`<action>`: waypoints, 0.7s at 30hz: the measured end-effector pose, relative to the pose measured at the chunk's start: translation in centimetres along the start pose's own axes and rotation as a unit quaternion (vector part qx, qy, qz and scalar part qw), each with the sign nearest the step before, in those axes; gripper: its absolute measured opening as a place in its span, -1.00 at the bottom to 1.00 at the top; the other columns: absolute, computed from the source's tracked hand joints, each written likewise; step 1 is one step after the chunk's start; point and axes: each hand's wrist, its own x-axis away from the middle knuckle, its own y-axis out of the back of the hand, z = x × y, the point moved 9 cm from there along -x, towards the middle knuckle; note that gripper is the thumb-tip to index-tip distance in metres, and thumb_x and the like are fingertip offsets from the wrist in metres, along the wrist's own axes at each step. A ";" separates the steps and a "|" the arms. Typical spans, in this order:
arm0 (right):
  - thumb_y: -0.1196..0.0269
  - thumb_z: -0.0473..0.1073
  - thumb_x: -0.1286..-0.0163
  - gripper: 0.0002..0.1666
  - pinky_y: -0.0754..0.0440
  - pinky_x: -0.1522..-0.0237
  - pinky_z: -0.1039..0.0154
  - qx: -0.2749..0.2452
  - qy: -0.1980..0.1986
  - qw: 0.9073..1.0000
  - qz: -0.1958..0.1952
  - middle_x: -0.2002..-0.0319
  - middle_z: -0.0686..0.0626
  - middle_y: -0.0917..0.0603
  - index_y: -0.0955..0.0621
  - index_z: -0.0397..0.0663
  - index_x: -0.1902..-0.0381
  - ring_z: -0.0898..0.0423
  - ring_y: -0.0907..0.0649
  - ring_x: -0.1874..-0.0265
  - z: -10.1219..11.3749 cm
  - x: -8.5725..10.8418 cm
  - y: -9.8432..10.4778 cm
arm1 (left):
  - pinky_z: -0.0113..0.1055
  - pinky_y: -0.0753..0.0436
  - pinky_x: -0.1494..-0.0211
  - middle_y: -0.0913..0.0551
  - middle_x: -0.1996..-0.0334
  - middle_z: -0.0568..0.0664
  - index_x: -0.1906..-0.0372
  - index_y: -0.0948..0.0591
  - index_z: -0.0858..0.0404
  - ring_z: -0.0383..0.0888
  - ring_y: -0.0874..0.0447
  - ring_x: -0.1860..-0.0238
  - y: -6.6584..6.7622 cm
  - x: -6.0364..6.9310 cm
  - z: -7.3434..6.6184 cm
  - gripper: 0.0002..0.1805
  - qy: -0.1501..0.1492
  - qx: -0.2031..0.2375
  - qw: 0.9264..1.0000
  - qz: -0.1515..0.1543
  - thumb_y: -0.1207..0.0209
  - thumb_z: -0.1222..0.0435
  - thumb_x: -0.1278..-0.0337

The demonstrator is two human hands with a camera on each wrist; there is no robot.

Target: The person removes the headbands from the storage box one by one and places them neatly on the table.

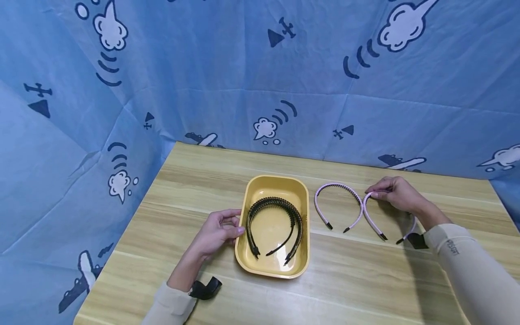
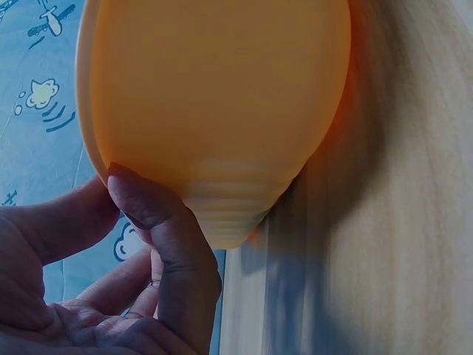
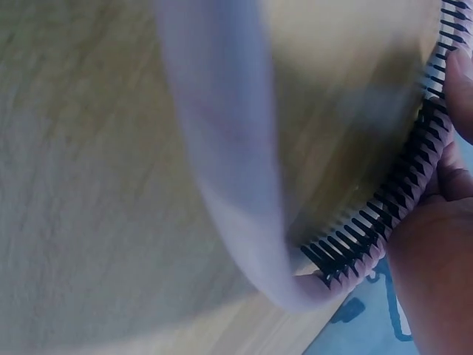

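Two grips showed. The right hand pinched the right pink headband on the left part of its arch; that hand hid much of the curve, and I could not tell whether the band was lifted. Its dark tips pointed toward the person, its long axis running front to back at the right of the tabletop. Just left, the other pink headband lay the same way, arch toward the blue cloth. The left hand pinched the left rim of a yellow tray, lengthwise front to back, holding black headbands with tips toward the person.
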 end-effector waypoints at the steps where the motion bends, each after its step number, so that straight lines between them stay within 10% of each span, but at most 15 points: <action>1: -0.36 -0.37 -0.43 -0.83 -0.60 0.27 0.49 -0.001 -0.001 1.000 0.000 0.18 -0.16 -0.77 -0.80 -0.36 0.10 0.44 -0.56 0.25 0.0 0.0 0.0 | -0.54 -0.67 0.41 -0.54 0.27 -0.04 -0.46 -0.33 0.62 -0.31 -0.60 0.47 0.0 0.0 -0.1 -0.32 -0.001 0.000 1.000 0.000 -0.21 0.63 -0.22; 21: -0.34 -0.37 -0.45 -0.79 -0.61 0.25 0.49 0.000 -0.021 1.000 0.022 0.08 -0.25 -0.76 -0.78 -0.39 0.03 0.44 -0.55 0.21 -0.5 -0.1 -0.1 | -0.52 -0.70 0.38 -0.55 0.27 -0.05 -0.45 -0.33 0.63 -0.29 -0.63 0.43 0.0 0.0 -0.2 -0.32 -0.003 0.005 1.000 0.002 -0.23 0.62 -0.22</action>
